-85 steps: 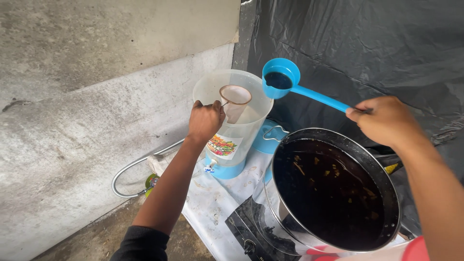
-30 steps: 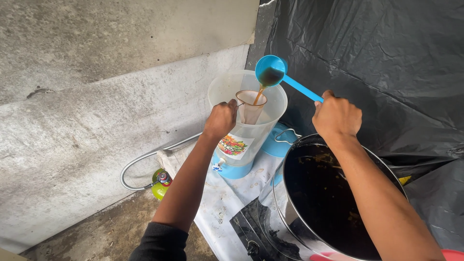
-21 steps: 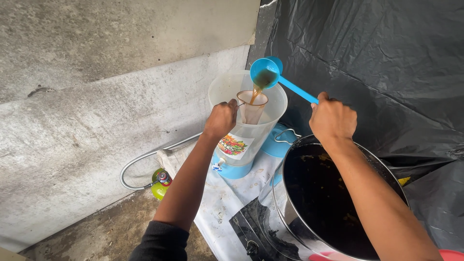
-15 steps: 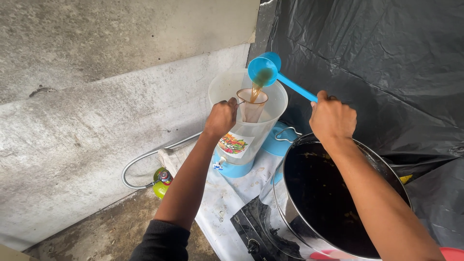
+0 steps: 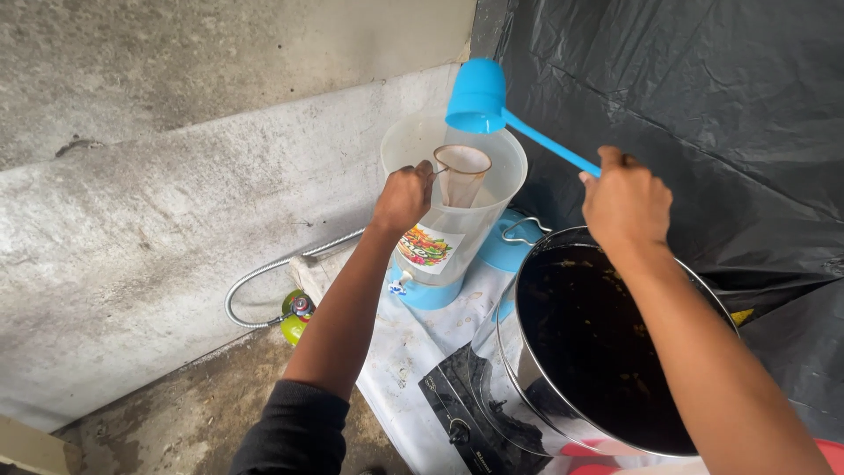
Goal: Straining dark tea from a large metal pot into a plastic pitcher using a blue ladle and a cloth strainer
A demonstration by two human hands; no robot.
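My left hand [image 5: 402, 195] grips the handle of a small cloth strainer [image 5: 461, 171] held inside the mouth of a tall clear plastic dispenser [image 5: 453, 224] with a blue base. My right hand [image 5: 626, 197] holds the long handle of a blue ladle [image 5: 479, 97], its bowl tipped over above the strainer. A big steel pot [image 5: 598, 347] of dark liquid with floating bits sits below my right arm.
The pot rests on a black gas stove [image 5: 466, 413] set on a white cloth [image 5: 404, 352]. A metal hose [image 5: 264, 281] runs to a green gas cylinder valve [image 5: 297, 312]. Black plastic sheeting [image 5: 703, 114] hangs at right; a concrete wall [image 5: 176, 176] at left.
The ladle went from level and full over the dispenser to tipped right over above the strainer, its dark liquid poured out. My left hand stayed on the strainer.
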